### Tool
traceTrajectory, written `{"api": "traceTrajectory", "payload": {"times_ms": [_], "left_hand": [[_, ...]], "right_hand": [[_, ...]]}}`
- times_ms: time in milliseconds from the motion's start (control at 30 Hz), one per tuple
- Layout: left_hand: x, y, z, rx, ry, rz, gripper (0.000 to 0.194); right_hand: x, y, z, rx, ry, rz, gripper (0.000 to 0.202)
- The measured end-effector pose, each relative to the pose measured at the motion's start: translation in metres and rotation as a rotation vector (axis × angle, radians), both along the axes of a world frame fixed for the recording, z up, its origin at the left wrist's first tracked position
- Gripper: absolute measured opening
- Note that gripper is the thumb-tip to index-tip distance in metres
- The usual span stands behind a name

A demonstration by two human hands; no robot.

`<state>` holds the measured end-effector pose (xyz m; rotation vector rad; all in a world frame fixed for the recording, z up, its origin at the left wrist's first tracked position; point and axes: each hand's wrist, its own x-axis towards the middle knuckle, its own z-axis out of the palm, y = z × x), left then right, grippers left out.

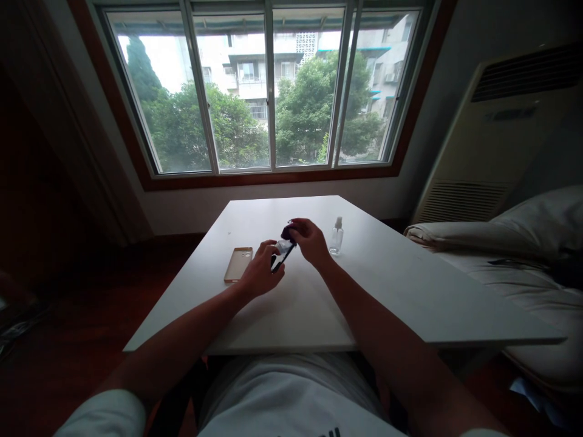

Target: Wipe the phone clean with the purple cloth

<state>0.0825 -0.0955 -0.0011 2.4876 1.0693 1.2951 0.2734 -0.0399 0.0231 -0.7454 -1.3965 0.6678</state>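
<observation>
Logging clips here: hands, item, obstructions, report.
Left hand holds flat device; right hand, dark cloth at its far end. Phone case left, spray bottle right; neither between the hands.

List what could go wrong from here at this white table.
1. The dark-edged, flat, phone-like object might slip: the left hand appears to hold it above the white table.
2. The clear, slim spray bottle could be knocked over; it stands upright just beside the right hand, which holds a dark purple, cloth-like item.
3. The beige, rectangular phone case may get nudged, lying close to the left hand.
</observation>
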Motion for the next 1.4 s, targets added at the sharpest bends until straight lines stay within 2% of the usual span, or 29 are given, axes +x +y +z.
{"api": "traceTrajectory", "payload": {"times_ms": [67, 100, 167, 300, 367, 400, 467, 533, 567, 633, 700, 800, 900, 1000, 1067, 1133, 1233, 1333, 1400], "left_hand": [[0.000, 0.002, 0.000, 0.041, -0.035, 0.002, 0.034], [-0.001, 0.002, -0.001, 0.061, -0.051, 0.010, 0.035], [-0.001, 0.004, -0.001, 0.093, -0.062, 0.043, 0.037], [-0.003, 0.005, 0.001, 0.138, -0.014, 0.096, 0.040], [-0.003, 0.004, 0.002, 0.169, 0.023, 0.101, 0.039], [-0.003, 0.003, 0.003, 0.185, 0.044, 0.101, 0.038], [-0.002, 0.000, 0.003, 0.211, 0.090, 0.091, 0.036], [-0.001, -0.002, 0.003, 0.221, 0.126, 0.069, 0.035], [0.001, -0.004, 0.003, 0.217, 0.135, 0.055, 0.034], [0.003, -0.007, 0.003, 0.196, 0.118, 0.015, 0.037], [0.006, -0.009, 0.003, 0.152, 0.052, -0.038, 0.045], [0.010, -0.007, 0.003, -0.041, -0.205, -0.065, 0.057], [0.012, -0.002, 0.007, -0.489, -0.622, -0.069, 0.060], [0.013, 0.004, 0.011, -1.005, -0.907, -0.291, 0.064], [0.014, 0.007, 0.011, -1.239, -0.992, -0.474, 0.070], [0.015, 0.009, 0.009, -1.342, -1.055, -0.569, 0.074], [0.015, 0.011, 0.003, -1.363, -1.111, -0.588, 0.074], [0.015, 0.013, 0.001, -1.385, -1.098, -0.562, 0.071], [0.014, 0.014, 0.001, -1.404, -1.092, -0.535, 0.071]], "right_hand": [[-0.007, -0.009, -0.001, -0.016, -0.230, 0.115, 0.033], [-0.010, -0.013, -0.002, -0.006, -0.330, 0.126, 0.029], [-0.013, -0.017, -0.002, 0.025, -0.415, 0.048, 0.027], [-0.011, -0.011, -0.005, -0.024, -0.261, -0.256, 0.040], [-0.011, -0.006, -0.009, -0.161, -0.131, -0.305, 0.060], [-0.013, -0.005, -0.011, -0.261, -0.059, -0.257, 0.069], [-0.018, -0.005, -0.016, -0.462, 0.075, -0.014, 0.072], [-0.025, -0.009, -0.020, -0.572, 0.187, 0.254, 0.057], [-0.028, -0.011, -0.022, -0.591, 0.235, 0.333, 0.048], [-0.032, -0.012, -0.024, -0.585, 0.305, 0.361, 0.039], [-0.032, -0.009, -0.026, -0.561, 0.333, 0.286, 0.038], [-0.028, 0.001, -0.028, -0.510, 0.305, 0.118, 0.039], [-0.025, 0.009, -0.031, -0.479, 0.233, 0.027, 0.042], [-0.026, 0.008, -0.034, -0.445, 0.111, 0.000, 0.048], [-0.030, 0.004, -0.036, -0.396, -0.042, -0.054, 0.047], [-0.033, 0.000, -0.039, -0.352, -0.227, -0.124, 0.045], [-0.035, -0.005, -0.042, -0.297, -0.429, -0.252, 0.036], [-0.031, -0.005, -0.039, -0.199, -0.482, -0.348, 0.025], [-0.025, -0.005, -0.035, -0.173, -0.411, -0.364, 0.025]]}}
